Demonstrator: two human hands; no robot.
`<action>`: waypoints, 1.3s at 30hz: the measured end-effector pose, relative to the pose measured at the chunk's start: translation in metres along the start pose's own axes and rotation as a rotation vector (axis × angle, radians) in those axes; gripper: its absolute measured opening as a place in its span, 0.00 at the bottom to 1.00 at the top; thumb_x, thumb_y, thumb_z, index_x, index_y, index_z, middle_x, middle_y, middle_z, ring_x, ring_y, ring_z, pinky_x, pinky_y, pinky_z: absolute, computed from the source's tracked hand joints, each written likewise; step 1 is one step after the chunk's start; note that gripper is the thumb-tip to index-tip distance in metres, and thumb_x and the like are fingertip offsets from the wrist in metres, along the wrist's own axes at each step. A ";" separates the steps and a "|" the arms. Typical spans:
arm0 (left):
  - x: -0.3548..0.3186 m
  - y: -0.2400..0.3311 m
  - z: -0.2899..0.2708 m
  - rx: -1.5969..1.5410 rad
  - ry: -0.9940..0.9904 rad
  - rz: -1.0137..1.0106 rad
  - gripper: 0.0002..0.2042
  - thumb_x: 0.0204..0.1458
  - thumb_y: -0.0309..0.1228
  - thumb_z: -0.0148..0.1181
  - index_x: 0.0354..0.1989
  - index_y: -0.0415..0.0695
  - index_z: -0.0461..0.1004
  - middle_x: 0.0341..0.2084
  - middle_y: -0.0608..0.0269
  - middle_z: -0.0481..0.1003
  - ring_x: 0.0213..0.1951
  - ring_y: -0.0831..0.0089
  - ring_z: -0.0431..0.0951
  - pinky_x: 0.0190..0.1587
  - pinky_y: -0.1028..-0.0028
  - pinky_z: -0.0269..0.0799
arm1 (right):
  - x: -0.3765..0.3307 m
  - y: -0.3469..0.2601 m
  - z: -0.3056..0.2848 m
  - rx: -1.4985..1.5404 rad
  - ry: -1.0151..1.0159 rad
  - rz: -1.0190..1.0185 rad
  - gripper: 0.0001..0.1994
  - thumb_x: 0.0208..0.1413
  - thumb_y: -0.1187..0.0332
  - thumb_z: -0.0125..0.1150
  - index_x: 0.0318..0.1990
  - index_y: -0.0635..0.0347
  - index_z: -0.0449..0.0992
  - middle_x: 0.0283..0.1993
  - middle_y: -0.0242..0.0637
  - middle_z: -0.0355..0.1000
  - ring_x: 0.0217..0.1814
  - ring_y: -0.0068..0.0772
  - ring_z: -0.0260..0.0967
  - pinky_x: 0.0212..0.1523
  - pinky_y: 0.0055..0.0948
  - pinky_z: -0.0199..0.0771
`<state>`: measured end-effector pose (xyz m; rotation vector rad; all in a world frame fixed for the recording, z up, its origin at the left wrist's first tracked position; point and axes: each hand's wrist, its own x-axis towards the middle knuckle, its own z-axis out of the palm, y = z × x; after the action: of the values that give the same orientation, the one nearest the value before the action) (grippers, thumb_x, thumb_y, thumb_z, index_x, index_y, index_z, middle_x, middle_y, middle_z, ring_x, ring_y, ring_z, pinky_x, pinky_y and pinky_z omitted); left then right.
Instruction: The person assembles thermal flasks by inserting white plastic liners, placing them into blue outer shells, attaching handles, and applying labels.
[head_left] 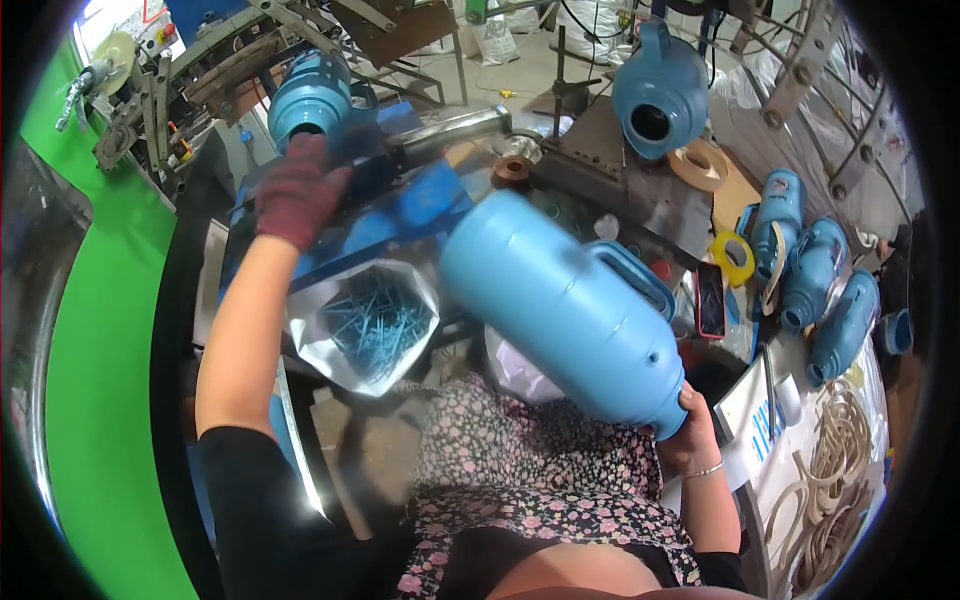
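Observation:
My bare right hand (693, 436) is closed round the neck of a large light-blue plastic thermos shell (560, 305). The shell lies tilted across my front, its wide end up to the left and its side handle facing away from me. My left hand (300, 190), in a dark red glove, reaches forward with fingers stretched and thumb apart. Its fingertips are at the mouth of a second blue thermos shell (312, 92) on the machine at the far left; whether they go inside is hidden.
Below my left hand, a white bag (365, 325) holds thin blue plastic scraps. Another shell (660, 90) stands far right on a dark metal block. Several shells (815, 275) lie at the right, near yellow tape (733, 258), a phone (710, 300) and coiled straps (835, 450).

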<state>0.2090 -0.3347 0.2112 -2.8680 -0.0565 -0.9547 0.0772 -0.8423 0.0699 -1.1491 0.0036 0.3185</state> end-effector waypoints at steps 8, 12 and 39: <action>-0.093 0.004 -0.056 -0.027 0.257 0.068 0.08 0.51 0.33 0.60 0.38 0.47 0.76 0.33 0.55 0.76 0.32 0.51 0.74 0.35 0.59 0.68 | 0.111 -0.053 0.041 -0.119 -0.073 -0.117 0.35 0.52 0.54 0.56 0.67 0.56 0.54 0.55 0.40 0.68 0.50 0.36 0.71 0.38 0.35 0.78; -0.245 -0.071 -0.129 0.358 0.465 -0.169 0.20 0.58 0.41 0.51 0.54 0.41 0.66 0.48 0.53 0.70 0.46 0.58 0.72 0.46 0.61 0.69 | 0.167 -0.060 0.154 -0.171 -0.151 -0.069 0.29 0.58 0.51 0.51 0.65 0.51 0.59 0.55 0.39 0.68 0.50 0.37 0.70 0.49 0.42 0.73; -0.126 0.067 -0.150 -0.526 0.130 0.713 0.19 0.32 0.31 0.66 0.39 0.48 0.75 0.32 0.58 0.74 0.35 0.55 0.73 0.43 0.58 0.66 | 0.062 -0.068 0.257 -0.886 -0.702 -1.148 0.49 0.29 0.57 0.75 0.64 0.60 0.57 0.55 0.50 0.64 0.55 0.54 0.63 0.57 0.41 0.64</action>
<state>0.0241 -0.4193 0.2483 -2.8286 1.3013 -1.0840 0.1127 -0.6219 0.2268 -1.6337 -1.4835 -0.3744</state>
